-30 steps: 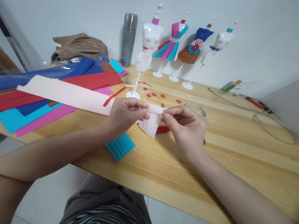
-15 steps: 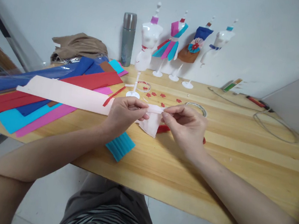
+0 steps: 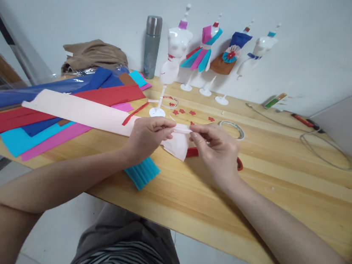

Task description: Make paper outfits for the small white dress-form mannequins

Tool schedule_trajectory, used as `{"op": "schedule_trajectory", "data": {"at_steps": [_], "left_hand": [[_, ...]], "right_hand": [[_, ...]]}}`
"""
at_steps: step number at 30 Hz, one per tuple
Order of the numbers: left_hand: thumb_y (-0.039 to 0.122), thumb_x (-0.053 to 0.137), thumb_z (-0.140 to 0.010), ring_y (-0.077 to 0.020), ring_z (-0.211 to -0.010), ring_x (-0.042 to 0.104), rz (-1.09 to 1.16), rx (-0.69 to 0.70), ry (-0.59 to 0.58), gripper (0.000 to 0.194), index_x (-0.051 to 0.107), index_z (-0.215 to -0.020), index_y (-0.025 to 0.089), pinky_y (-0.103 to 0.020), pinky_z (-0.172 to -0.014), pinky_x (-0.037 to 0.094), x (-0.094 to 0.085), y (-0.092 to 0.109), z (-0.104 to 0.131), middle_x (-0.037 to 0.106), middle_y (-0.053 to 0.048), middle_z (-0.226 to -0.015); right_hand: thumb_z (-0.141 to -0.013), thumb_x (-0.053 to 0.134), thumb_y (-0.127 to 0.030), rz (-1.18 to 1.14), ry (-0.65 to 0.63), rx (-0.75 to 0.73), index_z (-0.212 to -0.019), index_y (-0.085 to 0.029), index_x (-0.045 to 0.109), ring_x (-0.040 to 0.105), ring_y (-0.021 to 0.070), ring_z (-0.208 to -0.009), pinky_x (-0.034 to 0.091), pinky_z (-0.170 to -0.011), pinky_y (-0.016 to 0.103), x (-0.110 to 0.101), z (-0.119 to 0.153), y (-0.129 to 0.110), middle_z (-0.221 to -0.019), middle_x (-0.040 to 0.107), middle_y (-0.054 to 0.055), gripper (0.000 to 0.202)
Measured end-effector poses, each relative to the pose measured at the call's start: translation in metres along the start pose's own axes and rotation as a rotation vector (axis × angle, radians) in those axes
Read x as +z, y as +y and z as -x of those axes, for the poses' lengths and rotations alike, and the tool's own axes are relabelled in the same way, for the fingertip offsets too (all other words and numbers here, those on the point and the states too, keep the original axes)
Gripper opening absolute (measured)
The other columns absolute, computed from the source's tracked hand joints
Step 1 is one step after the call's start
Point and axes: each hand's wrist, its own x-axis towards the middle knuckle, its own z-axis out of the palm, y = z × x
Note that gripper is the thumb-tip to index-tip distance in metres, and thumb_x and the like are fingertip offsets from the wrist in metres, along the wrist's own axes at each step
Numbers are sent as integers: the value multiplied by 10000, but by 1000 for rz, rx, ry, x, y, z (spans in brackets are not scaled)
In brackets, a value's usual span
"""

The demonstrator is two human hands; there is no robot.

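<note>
A small pale pink piece (image 3: 178,144) hangs between my hands, its top edge folded over in a narrow band. My left hand (image 3: 150,139) pinches the left end of that band, and my right hand (image 3: 214,150) pinches the right end. A long pale pink sheet (image 3: 82,111) lies to the left and passes behind my left hand. On the table just below my left wrist is a pleated teal piece (image 3: 143,173). Something red (image 3: 193,152), partly hidden by my right hand, lies behind it. Several small red flower shapes (image 3: 192,113) are scattered beyond my hands.
Coloured sheets (image 3: 110,94) overlap at the left. Behind stand a bare white mannequin (image 3: 178,42), dressed mannequins (image 3: 230,55), and a flask (image 3: 151,47). A tape roll (image 3: 232,130), a cable (image 3: 312,155) and a red-black cutter (image 3: 305,121) lie to the right on the wooden table (image 3: 283,196).
My right hand has shifted slightly left, and its grip on the folded band has altered a little. The camera view has moved slightly.
</note>
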Motion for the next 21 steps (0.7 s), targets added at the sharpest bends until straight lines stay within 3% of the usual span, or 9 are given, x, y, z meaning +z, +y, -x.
{"op": "schedule_trajectory", "data": {"at_steps": [6, 10, 14, 21], "left_hand": [[176, 678, -731, -147, -632, 721, -30, 38, -22, 62, 734, -755, 163, -208, -583, 570, -1, -3, 1, 728, -8, -654], [183, 695, -695, -149, -629, 720, 65, -37, -10, 63, 719, -739, 146, -228, -612, 578, 1, -1, 1, 726, -14, -638], [194, 758, -605, -143, -634, 708, 147, -82, 22, 122, 716, -707, 141, -237, -626, 570, 1, 2, 0, 734, -18, -666], [173, 745, -594, -126, -605, 695, 159, -91, 28, 84, 701, -661, 147, -220, -590, 547, 1, 9, 2, 735, -12, -669]], "right_hand": [[-845, 621, -221, 12, 2, 35, -813, -258, 685, 645, 204, -715, 522, -706, 393, 1, 1, 1, -799, 705, 29, 81], [-810, 672, -251, -134, 3, 146, -799, -244, 680, 652, 197, -720, 530, -692, 372, 4, 3, 5, -791, 707, 20, 16], [-755, 721, -286, -288, 29, 246, -724, -237, 661, 628, 177, -625, 520, -582, 329, 5, 1, 3, -701, 683, 11, 84], [-720, 731, -271, -325, 90, 225, -661, -265, 614, 611, 172, -597, 521, -556, 334, 7, 0, -5, -676, 663, 9, 131]]}}
